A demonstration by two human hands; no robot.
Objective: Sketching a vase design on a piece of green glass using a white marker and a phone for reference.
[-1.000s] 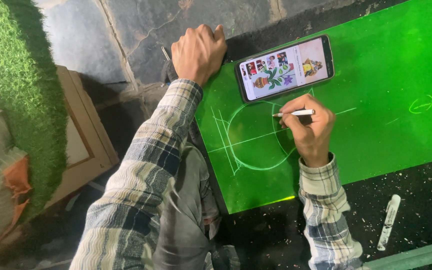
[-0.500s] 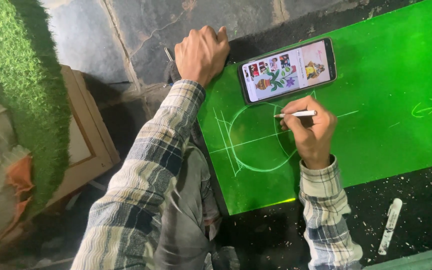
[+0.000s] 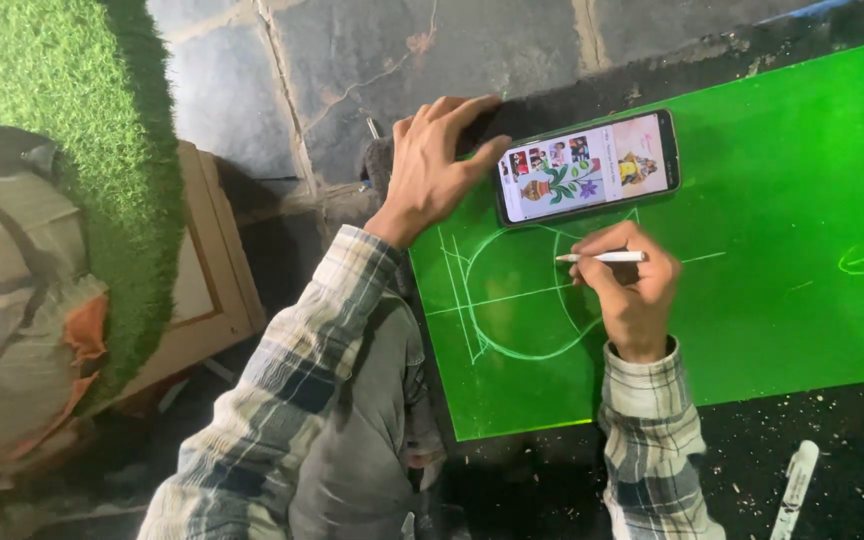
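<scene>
- Right hand (image 3: 634, 300): closed around a white marker (image 3: 604, 257), pinched between thumb and fingers. The marker's long axis lies near level across the frame, tip toward 9 o'clock, cap end toward 3 o'clock.
- Tip position: on or just above the green board (image 3: 792, 200), at the right-hand arc of a pale drawn outline (image 3: 512, 300) (a rounded, pot-like shape with straight cross lines). Actual contact cannot be told.
- Relation of note: the outline lies at 9 o'clock from the right hand, just beside it; the right hand is the nearer of the two to the drawn lines.
- Left hand (image 3: 432, 170): fingers spread and flat, gripping nothing, pressing on the board's upper left corner; its fingertips touch or nearly touch the left end of the phone (image 3: 587, 165).
- Phone: lies flat on the board at 12 o'clock from the right hand, long axis slightly tilted, screen lit with small pictures, one a potted plant.
- Board: rests on a dark, speckled surface (image 3: 852, 440). A second white marker (image 3: 795, 485) lies on that surface at 5 o'clock from the right hand, well apart.
- Containers: none seen.
- Surroundings: stone paving (image 3: 352, 60) at 12 o'clock, artificial turf (image 3: 42, 70) at 10 o'clock, a wooden frame (image 3: 212, 270) beside it.
</scene>
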